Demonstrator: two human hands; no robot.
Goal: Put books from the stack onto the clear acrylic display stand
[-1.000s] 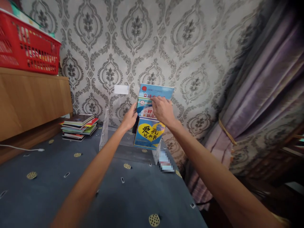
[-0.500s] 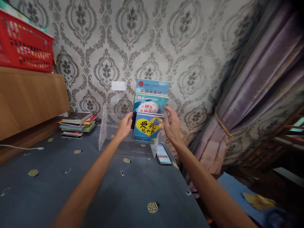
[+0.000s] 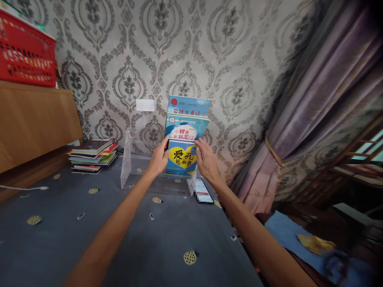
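A blue book with a yellow heart on its cover stands in front, in the right part of a clear acrylic stand. My left hand is closed on its left edge, thumb near the upper corner. At the upper right corner, the fingers of my right hand are bent over the edge and grip it. Behind it rise a teal book with a white oval and, higher at the back, a light blue book. The covers hide the lower parts of the rear books.
A phone lies beside the stand's right end. To the left are a stack of books and a white cable on the patterned tablecloth. A red basket sits on a wooden cabinet. Curtains hang at right.
My right hand has moved left and in onto the front book's upper right corner. My left hand stays at its left edge, thumb slightly higher. The view has shifted a little.
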